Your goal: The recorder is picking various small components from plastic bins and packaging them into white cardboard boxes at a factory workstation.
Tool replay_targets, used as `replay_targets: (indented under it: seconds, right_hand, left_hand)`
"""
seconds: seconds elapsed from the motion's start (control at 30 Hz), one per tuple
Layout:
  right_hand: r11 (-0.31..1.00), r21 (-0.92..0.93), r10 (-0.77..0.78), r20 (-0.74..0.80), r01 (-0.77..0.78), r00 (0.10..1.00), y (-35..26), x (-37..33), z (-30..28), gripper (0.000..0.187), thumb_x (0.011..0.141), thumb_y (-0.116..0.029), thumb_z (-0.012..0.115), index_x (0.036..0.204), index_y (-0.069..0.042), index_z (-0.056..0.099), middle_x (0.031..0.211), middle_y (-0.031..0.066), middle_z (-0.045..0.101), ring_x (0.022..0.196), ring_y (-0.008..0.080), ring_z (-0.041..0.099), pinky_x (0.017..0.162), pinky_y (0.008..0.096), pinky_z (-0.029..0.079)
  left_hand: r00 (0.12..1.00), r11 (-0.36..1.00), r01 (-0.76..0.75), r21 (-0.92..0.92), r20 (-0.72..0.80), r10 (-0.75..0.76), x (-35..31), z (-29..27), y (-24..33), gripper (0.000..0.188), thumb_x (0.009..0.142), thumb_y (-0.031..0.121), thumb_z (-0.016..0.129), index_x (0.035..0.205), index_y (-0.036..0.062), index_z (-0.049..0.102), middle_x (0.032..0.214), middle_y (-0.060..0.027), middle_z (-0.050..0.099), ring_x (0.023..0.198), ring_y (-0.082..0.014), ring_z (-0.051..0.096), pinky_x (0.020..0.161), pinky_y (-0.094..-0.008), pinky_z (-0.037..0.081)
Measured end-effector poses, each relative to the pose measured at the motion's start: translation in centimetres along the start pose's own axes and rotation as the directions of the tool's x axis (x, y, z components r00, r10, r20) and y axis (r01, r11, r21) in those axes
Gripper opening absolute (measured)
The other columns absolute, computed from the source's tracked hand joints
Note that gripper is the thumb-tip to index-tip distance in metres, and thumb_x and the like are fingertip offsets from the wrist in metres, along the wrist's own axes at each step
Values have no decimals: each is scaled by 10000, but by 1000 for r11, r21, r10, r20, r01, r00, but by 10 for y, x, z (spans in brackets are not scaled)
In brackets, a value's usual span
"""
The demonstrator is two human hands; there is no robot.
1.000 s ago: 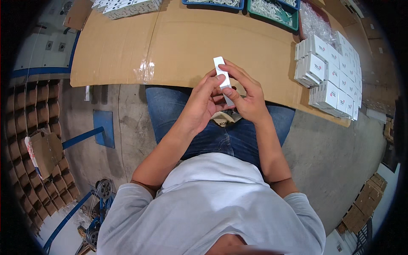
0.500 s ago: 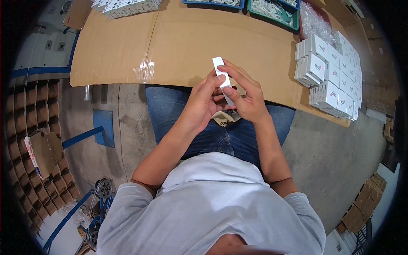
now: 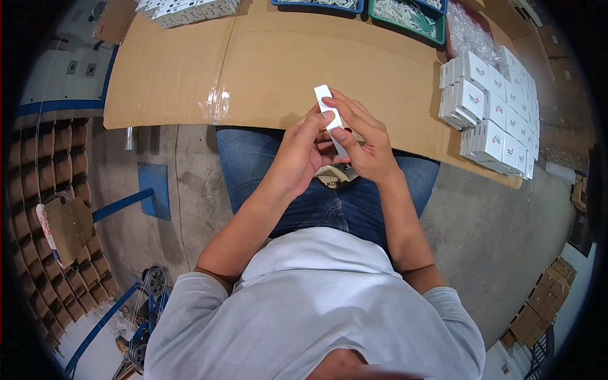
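A slim white box [image 3: 323, 95] is held between my two hands, over my lap at the table's near edge. It stands slightly tilted, its far end leaning left. My left hand [image 3: 303, 152] grips it from the left, the thumb pressed on its face and the fingers curled beneath. From the right, my right hand [image 3: 370, 142] closes on it, thumb on the lower part and index finger near the far end. The undersides of the fingers are partly hidden.
The cardboard-covered table [image 3: 272, 69] spreads ahead. Stacked white boxes [image 3: 494, 120] stand at its right; more white boxes [image 3: 190, 11] lie far left. A green tray [image 3: 408, 22] and a blue tray [image 3: 320, 7] hold small white pieces. Beside them is a clear plastic heap [image 3: 468, 35].
The white box has shifted very slightly to the left in my fingers. Both hands keep their grip and nearly the same place.
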State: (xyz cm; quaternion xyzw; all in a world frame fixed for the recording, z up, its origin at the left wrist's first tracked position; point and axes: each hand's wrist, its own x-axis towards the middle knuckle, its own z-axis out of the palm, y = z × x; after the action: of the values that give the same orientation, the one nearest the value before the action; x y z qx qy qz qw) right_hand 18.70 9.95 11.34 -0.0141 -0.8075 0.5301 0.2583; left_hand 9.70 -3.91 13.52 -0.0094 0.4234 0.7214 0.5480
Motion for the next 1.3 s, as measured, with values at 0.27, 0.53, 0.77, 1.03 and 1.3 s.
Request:
replay_targets:
  seconds: [0.27, 0.53, 0.77, 1.03, 1.3]
  right_hand:
    - [1000, -2, -14, 7, 14, 1000, 1, 1, 0, 419, 978, -197, 663, 1343, 7, 632, 1414, 241, 582, 1246, 359, 596, 1030, 406, 465]
    - [1000, 20, -8, -4, 8, 1000, 1, 1, 0, 411, 988, -181, 649, 1352, 8, 625, 1421, 228, 583, 1261, 356, 587, 1042, 406, 458]
    - [1000, 26, -1, 1, 1, 1000, -1, 2, 0, 404, 992, -168, 639, 1354, 11, 622, 1420, 223, 585, 1268, 357, 585, 1047, 409, 456]
    - [1000, 11, -19, 0, 19, 1000, 0, 3, 1, 400, 996, -167, 633, 1356, 8, 621, 1413, 221, 591, 1272, 363, 583, 1049, 414, 456]
    - [1000, 17, -19, -1, 19, 1000, 2, 1, 2, 396, 1002, -170, 625, 1351, 19, 621, 1419, 219, 586, 1273, 360, 581, 1049, 414, 456]
  left_hand:
    - [1000, 1000, -15, -8, 8, 15, 1, 0, 0, 401, 999, 379, 571, 1253, 70, 550, 1113, -112, 667, 1023, -223, 676, 861, -435, 589]
    - [1000, 1000, -24, -3, 3, 24, 1, -1, -1, 377, 1000, 382, 577, 1215, 73, 573, 1059, -98, 678, 989, -210, 684, 838, -428, 596]
    - [1000, 1000, -28, -4, 0, 28, 0, 1, 2, 369, 998, 377, 580, 1218, 80, 572, 1057, -88, 679, 985, -199, 681, 832, -418, 594]
    - [1000, 1000, -11, 1, -14, 11, 2, 1, 0, 400, 987, 401, 570, 1220, 76, 572, 1066, -93, 669, 992, -202, 676, 860, -429, 582]
    - [1000, 1000, -22, -5, 0, 22, 4, -2, -1, 401, 987, 391, 571, 1222, 66, 571, 1067, -94, 667, 989, -206, 676, 855, -428, 586]
